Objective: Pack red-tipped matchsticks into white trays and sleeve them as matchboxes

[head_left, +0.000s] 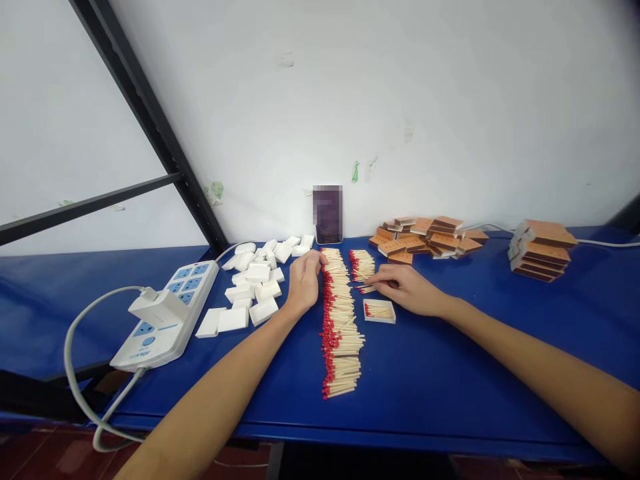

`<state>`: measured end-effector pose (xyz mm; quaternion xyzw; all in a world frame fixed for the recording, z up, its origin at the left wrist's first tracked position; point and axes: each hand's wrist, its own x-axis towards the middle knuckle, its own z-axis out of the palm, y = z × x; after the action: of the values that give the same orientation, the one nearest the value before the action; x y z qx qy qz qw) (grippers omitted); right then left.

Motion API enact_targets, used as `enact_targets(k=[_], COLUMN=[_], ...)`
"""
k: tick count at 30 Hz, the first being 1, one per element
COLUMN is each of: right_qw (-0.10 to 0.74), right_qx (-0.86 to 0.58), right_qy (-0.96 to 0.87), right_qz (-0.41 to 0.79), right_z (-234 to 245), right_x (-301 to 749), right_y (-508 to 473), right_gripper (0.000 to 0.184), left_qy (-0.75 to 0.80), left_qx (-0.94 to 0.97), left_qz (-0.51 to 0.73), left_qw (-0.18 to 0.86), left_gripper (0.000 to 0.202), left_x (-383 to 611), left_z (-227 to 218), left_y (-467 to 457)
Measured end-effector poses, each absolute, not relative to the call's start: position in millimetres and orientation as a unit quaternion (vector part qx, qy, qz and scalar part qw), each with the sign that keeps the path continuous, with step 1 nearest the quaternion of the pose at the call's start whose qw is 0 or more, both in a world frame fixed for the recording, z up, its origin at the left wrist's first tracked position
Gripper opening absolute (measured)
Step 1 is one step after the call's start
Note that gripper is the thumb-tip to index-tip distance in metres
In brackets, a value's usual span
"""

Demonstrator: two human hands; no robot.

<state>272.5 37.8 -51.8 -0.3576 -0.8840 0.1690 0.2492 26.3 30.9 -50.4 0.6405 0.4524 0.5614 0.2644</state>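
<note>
A long row of red-tipped matches point(343, 313) runs down the middle of the blue table. At its far left edge, my left hand point(304, 280) is curled closed, fingertips against the match heads; whatever they may hold is hidden. Right of the row lies a smaller bunch of matches point(361, 265). Just below that bunch, my right hand point(410, 288) has its thumb and fingers closed on a few matches point(367, 289), low over the table. A white matchbox tray point(391, 317) with several matches inside sits directly in front of the right hand.
White matchbox trays point(257, 273) lie scattered at left, beside a power strip point(173, 313) with a plug and cable. Orange matchbox sleeves point(430, 237) are heaped at back right; more boxes point(543, 250) are stacked farther right. A phone point(328, 217) leans on the wall.
</note>
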Motion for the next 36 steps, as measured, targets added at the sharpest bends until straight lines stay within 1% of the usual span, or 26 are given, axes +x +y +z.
enact_targets(k=[10,18,27,36], right_qw=[0.262,0.249,0.257,0.238], right_qx=[-0.378,-0.374,-0.363,-0.371], right_qy=[-0.877,-0.883,-0.881,-0.887], right_qz=[0.140,0.134,0.165,0.137], right_z=[-52.7,-52.6,-51.2,-54.2], right_x=[271.5,271.1,271.4,271.7], right_y=[38.1,39.1,36.5,39.4], right_gripper=[0.030,0.031,0.030,0.034], left_qy=[0.447,0.450,0.459,0.457], left_qx=[0.668,0.681,0.685,0.693], left_qz=[0.535,0.515,0.505,0.498], left_qw=[0.260,0.262,0.255,0.251], left_gripper=[0.047,0.044,0.043,0.043], left_x=[27.8,28.6,29.4,29.5], left_z=[-53.5,-48.4,-47.4,-47.1], left_y=[29.4,26.1,26.9,25.6])
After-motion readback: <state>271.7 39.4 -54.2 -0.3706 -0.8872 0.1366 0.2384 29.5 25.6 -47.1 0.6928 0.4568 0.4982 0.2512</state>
